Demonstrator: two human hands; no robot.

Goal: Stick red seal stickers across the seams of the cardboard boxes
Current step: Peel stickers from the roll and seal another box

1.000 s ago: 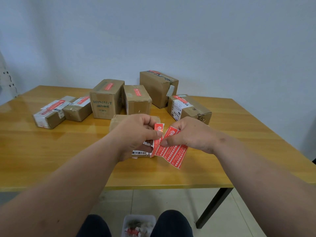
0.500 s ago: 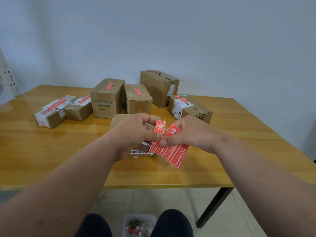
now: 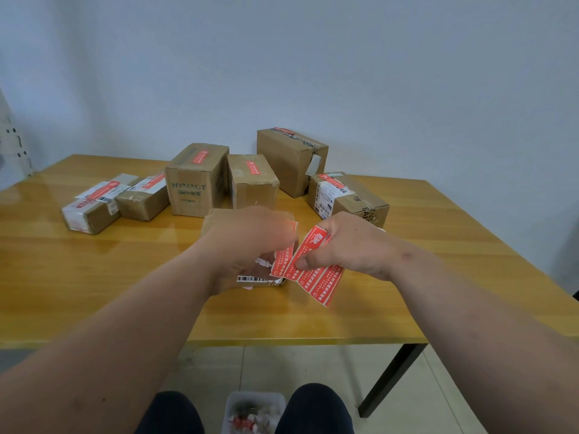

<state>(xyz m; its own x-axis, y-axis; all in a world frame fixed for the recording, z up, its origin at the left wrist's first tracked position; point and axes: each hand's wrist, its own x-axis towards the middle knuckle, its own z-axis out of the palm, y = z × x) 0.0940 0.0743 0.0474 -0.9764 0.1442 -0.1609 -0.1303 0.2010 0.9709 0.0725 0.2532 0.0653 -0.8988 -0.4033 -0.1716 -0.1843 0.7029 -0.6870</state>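
Right hand point(image 3: 347, 245): curled around a sheet of red seal stickers point(image 3: 316, 277), thumb pressed on its printed face, above the table's near edge, right of the middle.
Sticker sheet: tilted, its lower corner hanging towards the near edge; several red strips side by side with white print.
Left hand point(image 3: 250, 242): blurred; fingers curled, pinching a single red sticker point(image 3: 283, 260) just beside the sheet's left edge — whether that strip is fully free of the sheet I cannot tell.
Nearest box point(image 3: 216, 220): a low cardboard box mostly hidden under the left hand, near the middle of the near edge; a barcode label point(image 3: 252, 279) shows at its near side.
Table point(image 3: 94, 277): glossy yellow wood with a black leg at the near right corner.
Tall box point(image 3: 195, 180): printed "HYNAUT", middle of the table, a red strip on its top.
Box beside it point(image 3: 253, 181): to the right, also with a red strip on top.
Far box point(image 3: 291, 161): closest to the far edge, red strip on top.
Right box point(image 3: 347, 195): red strip across a white shipping label.
Left boxes: two flat ones towards the left edge — point(image 3: 89, 205) and point(image 3: 144, 197) — touching each other, both with red strips.
Floor: a clear plastic tub point(image 3: 253, 411) holding scraps sits between the person's knees.
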